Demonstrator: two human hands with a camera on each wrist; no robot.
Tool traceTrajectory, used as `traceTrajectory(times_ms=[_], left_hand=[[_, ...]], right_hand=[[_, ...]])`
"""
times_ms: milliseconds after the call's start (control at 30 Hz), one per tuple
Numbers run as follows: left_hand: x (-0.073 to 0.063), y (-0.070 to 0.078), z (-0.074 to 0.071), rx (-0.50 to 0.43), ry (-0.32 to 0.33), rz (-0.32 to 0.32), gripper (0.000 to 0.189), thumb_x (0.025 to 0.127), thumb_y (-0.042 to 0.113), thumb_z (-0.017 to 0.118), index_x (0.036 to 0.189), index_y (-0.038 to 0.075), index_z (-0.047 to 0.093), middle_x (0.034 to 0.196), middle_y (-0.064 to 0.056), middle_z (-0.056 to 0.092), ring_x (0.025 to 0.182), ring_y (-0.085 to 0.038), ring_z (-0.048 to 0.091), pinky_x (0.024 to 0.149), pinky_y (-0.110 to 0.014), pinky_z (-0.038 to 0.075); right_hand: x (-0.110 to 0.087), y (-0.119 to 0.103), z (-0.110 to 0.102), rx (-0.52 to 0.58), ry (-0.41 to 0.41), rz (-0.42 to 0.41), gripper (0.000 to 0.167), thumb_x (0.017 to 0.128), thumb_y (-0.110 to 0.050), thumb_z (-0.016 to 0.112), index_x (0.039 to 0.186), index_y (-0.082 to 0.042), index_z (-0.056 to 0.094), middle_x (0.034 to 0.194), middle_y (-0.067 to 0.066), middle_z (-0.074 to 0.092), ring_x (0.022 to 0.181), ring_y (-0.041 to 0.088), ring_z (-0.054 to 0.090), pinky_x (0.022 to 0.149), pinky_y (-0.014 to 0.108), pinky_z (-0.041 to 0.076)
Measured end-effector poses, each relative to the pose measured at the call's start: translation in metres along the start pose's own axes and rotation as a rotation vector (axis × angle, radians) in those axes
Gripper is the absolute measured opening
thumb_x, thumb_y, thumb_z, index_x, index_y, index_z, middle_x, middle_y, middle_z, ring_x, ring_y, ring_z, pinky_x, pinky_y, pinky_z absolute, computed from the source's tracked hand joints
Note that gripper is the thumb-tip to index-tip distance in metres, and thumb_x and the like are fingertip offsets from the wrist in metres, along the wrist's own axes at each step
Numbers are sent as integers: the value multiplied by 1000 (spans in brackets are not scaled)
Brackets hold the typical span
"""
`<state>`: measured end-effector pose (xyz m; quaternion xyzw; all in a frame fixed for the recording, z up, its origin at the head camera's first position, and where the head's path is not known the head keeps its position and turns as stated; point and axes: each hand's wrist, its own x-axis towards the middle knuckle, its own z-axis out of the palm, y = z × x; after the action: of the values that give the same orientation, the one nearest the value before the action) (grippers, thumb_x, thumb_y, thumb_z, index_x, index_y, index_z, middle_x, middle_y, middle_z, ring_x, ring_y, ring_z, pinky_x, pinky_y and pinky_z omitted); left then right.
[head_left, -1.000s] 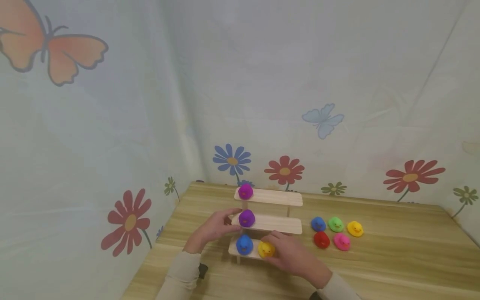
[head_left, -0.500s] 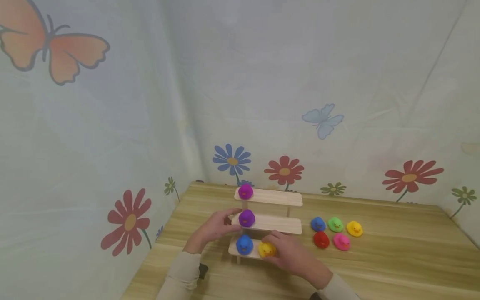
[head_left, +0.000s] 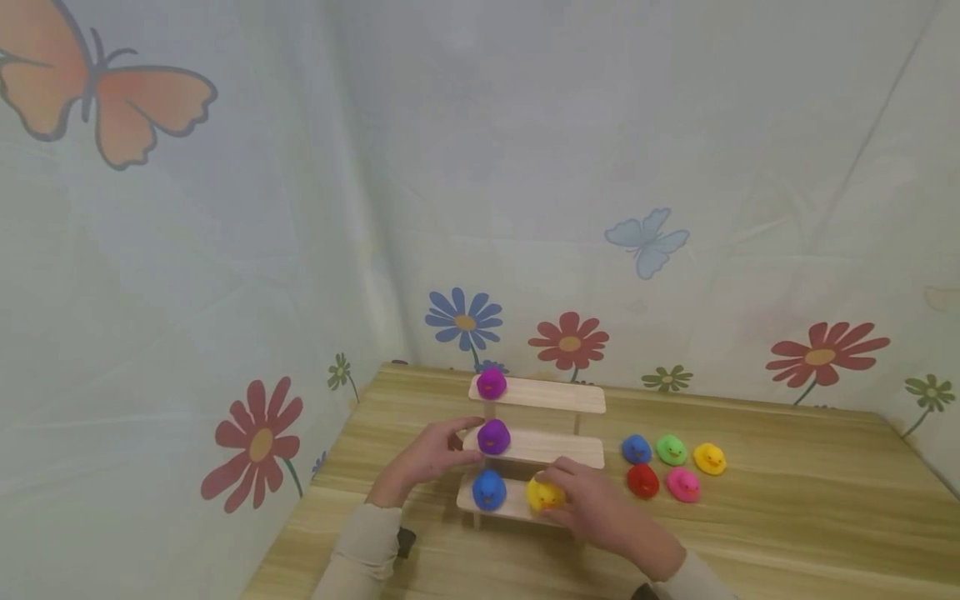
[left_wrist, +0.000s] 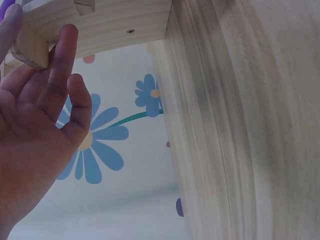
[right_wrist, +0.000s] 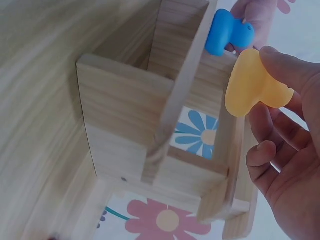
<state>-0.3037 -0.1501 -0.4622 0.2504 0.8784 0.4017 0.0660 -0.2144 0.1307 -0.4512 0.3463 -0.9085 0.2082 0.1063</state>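
A three-tier wooden display stand (head_left: 558, 448) stands on the table. My right hand (head_left: 603, 507) pinches a yellow rubber duck (head_left: 543, 496) between thumb and fingers at the bottom tier. In the right wrist view the yellow duck (right_wrist: 247, 82) overlaps the edge of a board. To its left, a blue rubber duck (head_left: 489, 490) sits at the left end of that tier. My left hand (head_left: 427, 454) grips the left end of the middle tier, its fingers under the board end (left_wrist: 31, 46) in the left wrist view. One purple duck (head_left: 493, 437) sits on the middle tier, another purple duck (head_left: 492, 384) on the top tier.
Right of the stand, loose ducks lie in two rows on the table (head_left: 795, 500): blue (head_left: 637, 449), green (head_left: 672, 450) and yellow (head_left: 709, 458) behind, red (head_left: 642, 481) and pink (head_left: 684, 484) in front. A flowered curtain (head_left: 525, 167) hangs behind and at the left.
My right hand has shifted to the right along the bottom tier with the yellow duck, widening the gap to the blue duck. The left hand stays at the middle tier.
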Motion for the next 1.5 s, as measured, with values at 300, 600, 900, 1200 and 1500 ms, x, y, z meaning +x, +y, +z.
traceTrajectory(times_ms=[300, 600, 900, 1200, 1500], left_hand=[[0, -2, 0, 8, 4, -1, 60, 83, 39, 70, 136, 19, 49, 111, 3, 60, 80, -14, 55, 62, -30, 49], [-1, -1, 0, -2, 7, 14, 60, 84, 39, 69, 136, 17, 49, 114, 0, 60, 80, -14, 55, 63, -30, 49], [-1, 0, 1, -13, 11, 8, 60, 84, 37, 70, 136, 16, 50, 105, 1, 61, 76, -15, 54, 59, -31, 49], [-1, 0, 0, -1, 7, 8, 59, 84, 38, 69, 136, 17, 50, 99, 2, 60, 76, -15, 54, 58, -31, 48], [-1, -1, 1, 5, 16, 23, 60, 83, 37, 70, 136, 16, 50, 96, 3, 60, 74, -14, 53, 57, -29, 48]], right_hand=[[-11, 8, -20, 6, 58, -15, 33, 80, -29, 75, 109, -17, 66, 99, -10, 58, 70, 3, 50, 62, 17, 47], [-22, 21, -32, -6, 202, -95, 36, 74, -21, 80, 107, -14, 67, 99, -9, 58, 66, 1, 49, 57, 15, 45], [-34, 37, -44, -8, 222, -82, 40, 72, -12, 81, 108, -8, 67, 101, -2, 59, 69, 6, 49, 56, 18, 46], [-50, 58, -57, -96, 283, -25, 44, 64, -9, 86, 104, -7, 69, 100, 0, 62, 68, 5, 53, 58, 19, 49], [-69, 76, -63, -103, 262, 81, 44, 62, -5, 86, 103, -7, 69, 94, -4, 61, 67, 2, 50, 57, 19, 49]])
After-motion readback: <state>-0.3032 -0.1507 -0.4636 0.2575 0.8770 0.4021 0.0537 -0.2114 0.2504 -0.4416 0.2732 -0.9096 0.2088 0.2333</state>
